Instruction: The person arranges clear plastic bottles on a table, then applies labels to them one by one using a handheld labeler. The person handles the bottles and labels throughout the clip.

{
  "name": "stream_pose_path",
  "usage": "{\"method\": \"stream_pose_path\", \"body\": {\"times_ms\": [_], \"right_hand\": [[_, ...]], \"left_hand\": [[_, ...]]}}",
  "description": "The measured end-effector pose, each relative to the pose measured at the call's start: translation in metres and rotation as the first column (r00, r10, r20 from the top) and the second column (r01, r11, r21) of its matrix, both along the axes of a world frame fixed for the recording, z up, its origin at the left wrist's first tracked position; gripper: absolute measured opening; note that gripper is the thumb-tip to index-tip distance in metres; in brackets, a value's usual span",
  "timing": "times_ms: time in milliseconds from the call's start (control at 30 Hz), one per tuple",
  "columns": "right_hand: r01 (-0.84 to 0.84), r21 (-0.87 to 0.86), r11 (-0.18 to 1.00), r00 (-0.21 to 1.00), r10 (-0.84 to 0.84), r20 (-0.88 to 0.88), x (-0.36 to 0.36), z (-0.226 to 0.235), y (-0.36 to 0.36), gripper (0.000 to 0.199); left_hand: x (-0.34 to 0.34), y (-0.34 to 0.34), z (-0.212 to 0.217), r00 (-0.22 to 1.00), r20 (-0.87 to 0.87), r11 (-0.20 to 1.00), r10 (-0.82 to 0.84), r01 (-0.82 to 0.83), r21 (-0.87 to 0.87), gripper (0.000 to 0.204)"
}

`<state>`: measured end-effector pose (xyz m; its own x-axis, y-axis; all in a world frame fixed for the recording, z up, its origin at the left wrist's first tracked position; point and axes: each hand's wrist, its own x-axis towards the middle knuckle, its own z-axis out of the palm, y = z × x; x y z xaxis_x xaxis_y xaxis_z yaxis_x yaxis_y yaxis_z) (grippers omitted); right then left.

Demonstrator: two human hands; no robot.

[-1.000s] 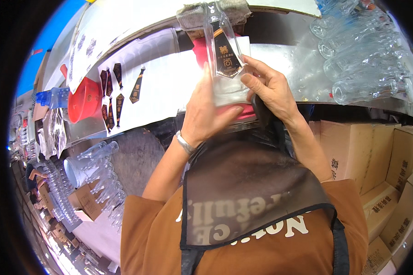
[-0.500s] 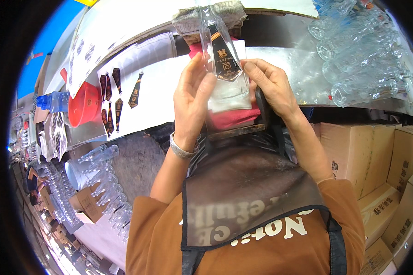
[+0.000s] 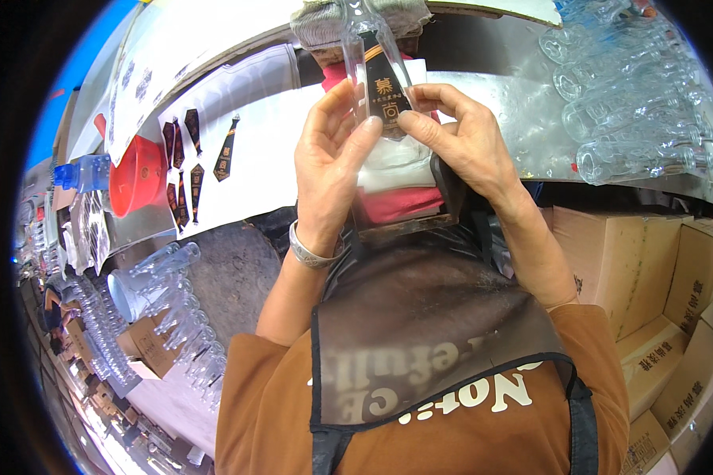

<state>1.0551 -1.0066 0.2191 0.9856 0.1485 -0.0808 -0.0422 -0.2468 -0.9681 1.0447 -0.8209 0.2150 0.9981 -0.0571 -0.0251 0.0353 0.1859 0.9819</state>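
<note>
A clear glass bottle [image 3: 391, 153] lies in front of me, its neck pointing away over a grey rag [image 3: 317, 28] and its base toward me on a white pad and red cloth [image 3: 400, 204]. On its upper face sits a black tie-shaped label [image 3: 383, 73] with orange stripes and gold print. My left hand [image 3: 327, 158] is closed along the bottle's left side, thumb on the label's lower left edge. My right hand [image 3: 475, 146] grips the right side, its thumb pressed on the label's lower right edge. The thumbs partly cover the label's tip.
Several loose tie-shaped labels [image 3: 225, 150] lie on white sheeting at left, beside a red basin [image 3: 137, 178] and a blue-capped bottle [image 3: 87, 172]. Glass bottles [image 3: 638, 161] lie stacked at right; more [image 3: 184, 317] stand lower left. Cardboard boxes [image 3: 610, 265] fill the lower right.
Both thumbs have moved inward onto the label's lower edges; before, they were at the bottle's sides. My right hand has shifted left and now covers more of the bottle.
</note>
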Motion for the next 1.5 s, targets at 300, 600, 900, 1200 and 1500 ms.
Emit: {"method": "stream_pose_path", "body": {"times_ms": [300, 600, 900, 1200, 1500], "right_hand": [[0.055, 0.087, 0.995, 0.998, -0.057, 0.011, 0.001, -0.006, 0.000, 0.048], [0.033, 0.144, 0.989, 0.999, -0.035, 0.007, 0.003, -0.010, -0.002, 0.047], [0.029, 0.108, 0.994, 1.000, -0.029, 0.004, 0.003, -0.008, -0.003, 0.048], [0.029, 0.114, 0.993, 1.000, -0.029, 0.001, 0.003, -0.010, -0.003, 0.050], [-0.025, 0.117, 0.993, 0.993, 0.038, -0.108, 0.002, 0.003, -0.006, 0.046]], "left_hand": [[-0.007, -0.007, 0.000, 0.999, 0.035, 0.998, -0.006, 0.004, 0.070, 0.073], [0.001, 0.000, 0.002, 0.999, -0.041, 0.998, -0.026, 0.024, -0.051, 0.062], [0.001, 0.000, -0.001, 0.999, -0.017, 0.999, -0.029, 0.029, -0.023, 0.061], [0.002, 0.001, -0.002, 0.999, -0.015, 0.998, -0.041, 0.041, -0.050, 0.060], [0.009, 0.004, 0.003, 1.000, 0.014, 1.000, -0.019, 0.019, 0.005, 0.065]]}}
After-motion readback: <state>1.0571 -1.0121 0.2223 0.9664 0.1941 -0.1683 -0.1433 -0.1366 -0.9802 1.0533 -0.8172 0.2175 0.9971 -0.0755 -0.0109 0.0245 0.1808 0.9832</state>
